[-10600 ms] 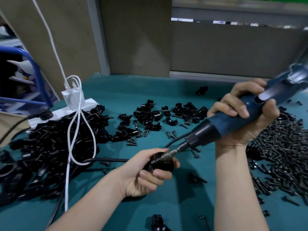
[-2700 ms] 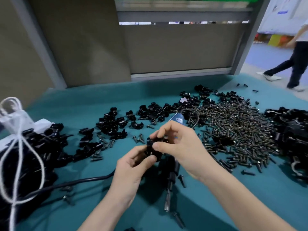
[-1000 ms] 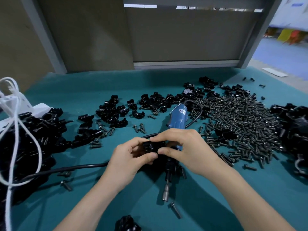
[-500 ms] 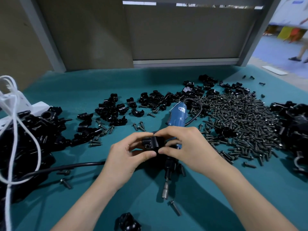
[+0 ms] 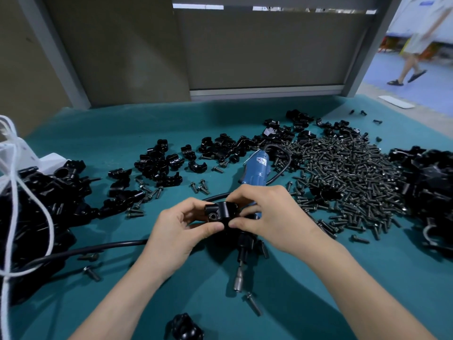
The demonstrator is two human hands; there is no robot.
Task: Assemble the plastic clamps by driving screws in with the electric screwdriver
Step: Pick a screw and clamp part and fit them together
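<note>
Both the left hand (image 5: 180, 233) and the right hand (image 5: 273, 217) pinch one black plastic clamp (image 5: 219, 213) between curled fingers and thumbs, holding it directly over the electric screwdriver (image 5: 255, 173). That blue screwdriver lies on the teal table (image 5: 306, 285), bit end toward the person. A heap of screws (image 5: 350, 173) lies right of the screwdriver; loose clamp halves (image 5: 160, 165) lie scattered to its left.

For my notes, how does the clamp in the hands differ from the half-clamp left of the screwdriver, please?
The held clamp is pinched between the left hand and right hand; the half-clamp lies loose. The held clamp is a closed block; the half-clamp is an open arch. Both are black.
</note>
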